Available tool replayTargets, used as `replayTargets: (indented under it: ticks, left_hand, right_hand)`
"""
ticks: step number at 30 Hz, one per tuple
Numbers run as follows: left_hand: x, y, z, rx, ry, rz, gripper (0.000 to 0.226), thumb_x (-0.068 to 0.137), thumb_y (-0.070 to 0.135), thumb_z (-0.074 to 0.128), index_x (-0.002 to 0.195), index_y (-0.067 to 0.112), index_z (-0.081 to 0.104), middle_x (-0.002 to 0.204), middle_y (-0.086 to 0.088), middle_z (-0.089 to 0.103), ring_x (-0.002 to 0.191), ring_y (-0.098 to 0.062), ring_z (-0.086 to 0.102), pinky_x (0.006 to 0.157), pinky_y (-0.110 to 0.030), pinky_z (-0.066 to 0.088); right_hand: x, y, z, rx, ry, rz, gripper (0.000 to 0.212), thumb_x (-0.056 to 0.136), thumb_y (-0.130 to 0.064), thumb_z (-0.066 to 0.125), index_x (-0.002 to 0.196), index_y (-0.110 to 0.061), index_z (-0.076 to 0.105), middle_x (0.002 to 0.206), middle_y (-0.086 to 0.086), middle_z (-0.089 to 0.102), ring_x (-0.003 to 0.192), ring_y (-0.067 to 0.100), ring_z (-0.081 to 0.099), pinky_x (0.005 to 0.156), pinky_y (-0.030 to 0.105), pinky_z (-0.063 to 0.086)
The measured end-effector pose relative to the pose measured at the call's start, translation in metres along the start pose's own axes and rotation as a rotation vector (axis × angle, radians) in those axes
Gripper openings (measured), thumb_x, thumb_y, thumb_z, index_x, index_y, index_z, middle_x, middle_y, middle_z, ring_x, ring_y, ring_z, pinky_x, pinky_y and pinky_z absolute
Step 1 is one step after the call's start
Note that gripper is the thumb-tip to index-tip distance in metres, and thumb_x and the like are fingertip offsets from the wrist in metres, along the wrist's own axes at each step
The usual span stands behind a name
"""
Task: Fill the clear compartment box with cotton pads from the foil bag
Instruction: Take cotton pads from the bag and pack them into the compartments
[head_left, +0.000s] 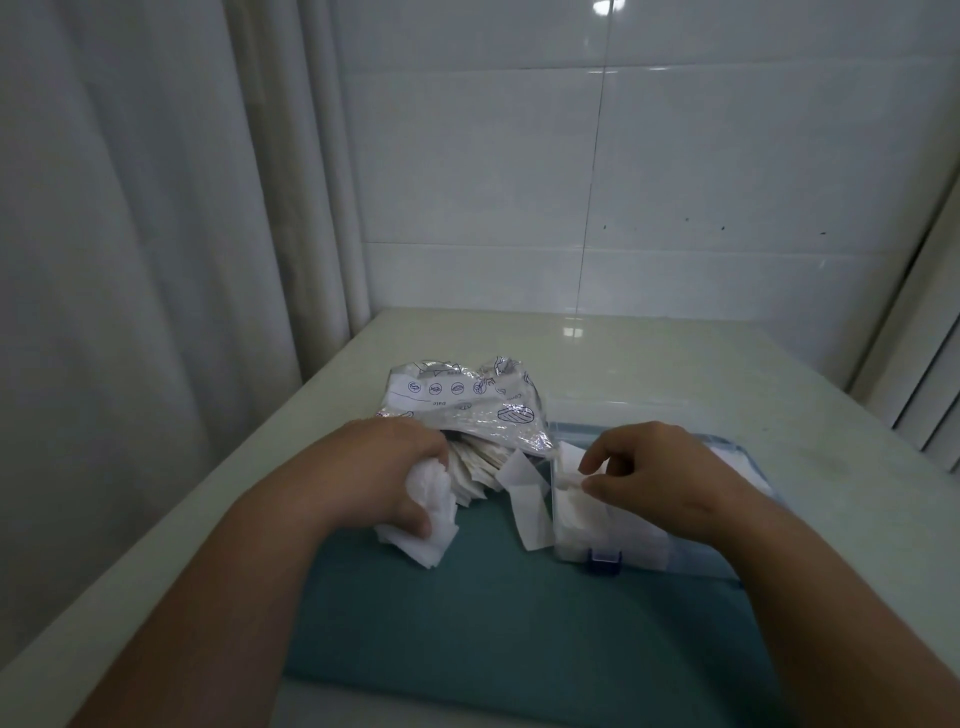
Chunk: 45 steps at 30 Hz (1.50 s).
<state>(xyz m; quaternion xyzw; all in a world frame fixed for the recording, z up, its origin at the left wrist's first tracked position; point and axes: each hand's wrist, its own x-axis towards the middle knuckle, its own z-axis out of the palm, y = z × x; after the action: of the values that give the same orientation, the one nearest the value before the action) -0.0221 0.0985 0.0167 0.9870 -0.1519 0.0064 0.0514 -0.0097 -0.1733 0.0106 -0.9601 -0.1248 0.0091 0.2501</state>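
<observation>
A crumpled foil bag (462, 405) lies on the table with its mouth toward me, and a stack of cotton pads (475, 462) spills out of it. My left hand (395, 467) grips a bunch of white pads (431, 525) just in front of the bag's mouth. The clear compartment box (613, 551) with a blue latch stands to the right on a teal mat. My right hand (654, 473) hovers over the box and pinches a pad (576, 493) in its left compartment. A loose pad (524, 499) leans against the box's left wall.
The teal mat (493, 623) covers the near part of the pale table (675, 374). A curtain (130, 260) hangs on the left and a tiled wall (623, 156) stands behind. The box's open lid (737, 452) lies behind my right hand.
</observation>
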Motion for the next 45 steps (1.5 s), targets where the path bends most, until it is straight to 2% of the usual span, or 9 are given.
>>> replayTargets:
  ticks: [5,9,16,19,23,27,31,39,45]
  left_hand:
    - [-0.002,-0.001,-0.005,-0.03,0.011,-0.022,0.025,0.07,0.037,0.074,0.09,0.026,0.063,0.084,0.01,0.059,0.081,-0.009,0.055,0.07,-0.027,0.044]
    - [-0.004,0.0,-0.016,-0.161,0.059,-0.007,0.022,0.071,0.041,0.077,0.076,0.035,0.056,0.077,0.013,0.059,0.074,-0.001,0.054,0.06,-0.017,0.036]
    - [0.018,0.024,-0.01,-0.766,0.282,-0.059,0.019,0.074,0.03,0.082,0.083,0.025,0.066,0.077,0.007,0.066,0.068,-0.004,0.059,0.058,-0.022,0.044]
    - [0.037,0.044,0.006,-1.044,0.261,-0.15,0.022,0.076,0.03,0.08,0.093,0.025,0.066,0.087,0.005,0.068,0.076,-0.012,0.064,0.06,-0.024,0.048]
    - [0.057,0.073,0.012,-1.172,0.21,-0.197,0.04,0.07,0.045,0.077,0.102,0.025,0.065,0.099,-0.003,0.069,0.088,-0.024,0.069,0.07,-0.041,0.059]
    - [0.062,0.096,0.016,-1.419,0.097,-0.183,0.021,0.085,0.027,0.072,0.098,0.013,0.062,0.094,-0.011,0.069,0.082,-0.026,0.068,0.067,-0.038,0.054]
    - [0.059,0.1,0.023,-1.696,0.018,-0.195,0.016,0.088,0.009,0.061,0.103,0.006,0.065,0.093,-0.014,0.065,0.084,-0.028,0.063,0.068,-0.041,0.051]
    - [0.057,0.092,0.027,-1.758,0.035,-0.197,0.035,0.087,-0.012,0.037,0.116,-0.013,0.055,0.105,-0.027,0.061,0.094,-0.036,0.06,0.084,-0.054,0.051]
    - [0.056,0.092,0.032,-1.621,0.075,-0.147,0.022,0.092,-0.004,0.053,0.106,0.008,0.065,0.102,-0.019,0.07,0.085,-0.027,0.069,0.07,-0.042,0.061]
  right_hand:
    - [0.001,0.0,0.001,0.013,0.002,0.002,0.006,0.087,-0.036,0.067,0.092,-0.036,0.064,0.086,-0.014,0.063,0.076,0.004,0.059,0.075,0.026,0.053]
    - [0.002,0.0,0.001,0.018,0.016,-0.006,0.004,0.086,-0.036,0.067,0.09,-0.036,0.065,0.083,-0.013,0.062,0.072,0.003,0.057,0.064,0.021,0.046]
    - [0.002,0.004,0.0,0.179,0.087,-0.048,0.005,0.086,-0.028,0.068,0.083,-0.032,0.07,0.075,-0.008,0.071,0.071,0.009,0.066,0.062,0.019,0.05]
    - [0.002,0.005,-0.001,0.329,0.086,-0.057,0.007,0.088,-0.031,0.067,0.089,-0.028,0.072,0.077,-0.006,0.073,0.068,0.004,0.066,0.059,0.017,0.05]
    - [-0.001,0.001,-0.005,0.639,0.066,-0.08,0.017,0.092,-0.031,0.062,0.101,-0.019,0.069,0.082,-0.002,0.074,0.071,0.011,0.068,0.064,0.022,0.056]
    - [0.001,0.003,-0.008,0.713,0.263,0.003,0.006,0.087,-0.017,0.069,0.09,-0.011,0.069,0.073,0.002,0.071,0.063,0.013,0.066,0.062,0.023,0.057]
    - [0.004,0.006,-0.008,0.671,0.317,0.053,0.003,0.086,-0.015,0.069,0.086,-0.012,0.068,0.075,0.002,0.07,0.062,0.01,0.065,0.061,0.023,0.057]
    - [0.002,0.003,-0.01,0.714,0.328,0.037,0.004,0.088,-0.01,0.065,0.088,-0.01,0.069,0.078,0.004,0.07,0.062,0.012,0.063,0.06,0.023,0.055]
    - [-0.002,0.0,-0.011,0.795,0.262,0.012,0.02,0.09,0.004,0.052,0.091,-0.007,0.069,0.083,0.011,0.069,0.068,0.019,0.062,0.061,0.026,0.055]
